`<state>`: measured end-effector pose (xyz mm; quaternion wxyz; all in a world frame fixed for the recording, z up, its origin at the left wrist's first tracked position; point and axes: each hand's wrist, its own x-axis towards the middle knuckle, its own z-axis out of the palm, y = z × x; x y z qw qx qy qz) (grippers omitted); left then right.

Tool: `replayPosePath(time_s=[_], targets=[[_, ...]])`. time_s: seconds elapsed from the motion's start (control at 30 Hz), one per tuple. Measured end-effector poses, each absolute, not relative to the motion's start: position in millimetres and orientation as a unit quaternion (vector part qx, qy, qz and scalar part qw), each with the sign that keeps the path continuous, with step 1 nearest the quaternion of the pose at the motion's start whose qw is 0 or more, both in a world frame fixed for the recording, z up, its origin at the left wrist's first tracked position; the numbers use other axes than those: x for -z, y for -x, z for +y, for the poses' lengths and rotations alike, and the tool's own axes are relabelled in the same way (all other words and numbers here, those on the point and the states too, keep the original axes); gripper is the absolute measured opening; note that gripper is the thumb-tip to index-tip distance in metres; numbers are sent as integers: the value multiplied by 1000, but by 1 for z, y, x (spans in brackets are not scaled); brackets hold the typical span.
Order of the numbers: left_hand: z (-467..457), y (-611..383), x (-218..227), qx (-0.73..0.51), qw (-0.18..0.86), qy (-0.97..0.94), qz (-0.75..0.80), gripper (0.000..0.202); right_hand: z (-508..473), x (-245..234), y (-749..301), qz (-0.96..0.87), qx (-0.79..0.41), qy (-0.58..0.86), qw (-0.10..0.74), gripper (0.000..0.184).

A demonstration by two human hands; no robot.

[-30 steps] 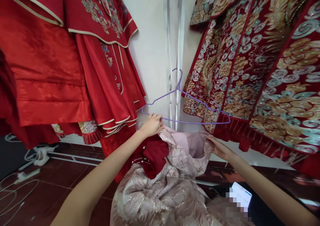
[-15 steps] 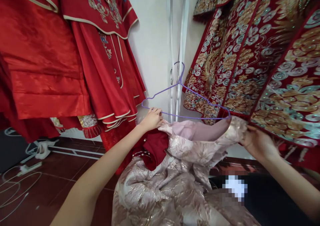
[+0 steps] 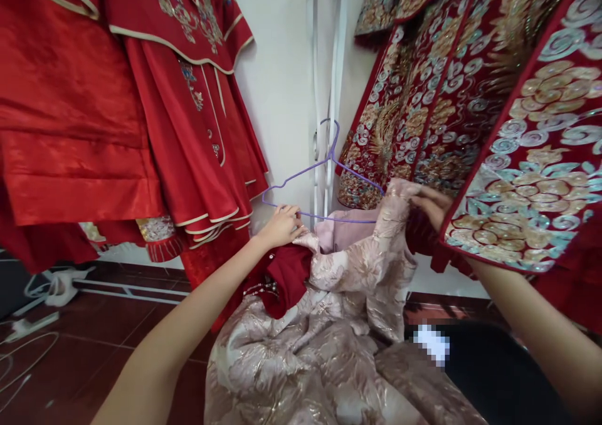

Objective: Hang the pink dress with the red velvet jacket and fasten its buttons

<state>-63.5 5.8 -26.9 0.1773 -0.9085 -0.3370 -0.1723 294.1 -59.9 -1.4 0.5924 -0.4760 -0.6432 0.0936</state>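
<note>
A pale pink dress (image 3: 329, 337) with a shiny floral weave hangs in folds in front of me. My left hand (image 3: 282, 225) is closed on its left shoulder, close to the bottom bar of a purple hanger (image 3: 301, 173). On the other side my right hand (image 3: 430, 204) grips the right shoulder strap, raised over the hanger's right end, which the cloth hides. Part of that hand and wrist is behind an embroidered panel. A dark red cloth piece with beads (image 3: 286, 281) lies against the dress below my left hand.
Red garments (image 3: 188, 130) hang at the left. Embroidered red and gold garments (image 3: 527, 162) hang close on the right. A white metal pole (image 3: 324, 68) stands between them. White cables (image 3: 32, 356), a power strip (image 3: 32, 326) and pale shoes (image 3: 61, 287) are on the tiled floor at lower left.
My right hand has moved up and inward, bringing the right shoulder strap over the hanger's right end. It now reaches behind the embroidered panel. My left hand has barely moved.
</note>
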Motion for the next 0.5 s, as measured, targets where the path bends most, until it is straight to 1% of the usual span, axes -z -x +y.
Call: replayPosePath(time_s=[0.1, 0.17, 0.33, 0.43, 0.5], targets=[[2, 63, 24, 169, 167, 909, -343, 38, -49, -14, -274, -690, -48, 465, 553, 34], [1, 64, 23, 169, 162, 910, -343, 36, -45, -19, -263, -723, -23, 467, 509, 37], [1, 65, 24, 176, 163, 909, -339, 35, -40, -27, -259, -732, 72, 525, 427, 44], [2, 65, 25, 180, 159, 910, -337, 35, -39, -32, -268, -720, 143, 550, 397, 40], [3, 65, 26, 183, 151, 911, -337, 35, -36, -32, -276, -713, 156, 554, 400, 35]])
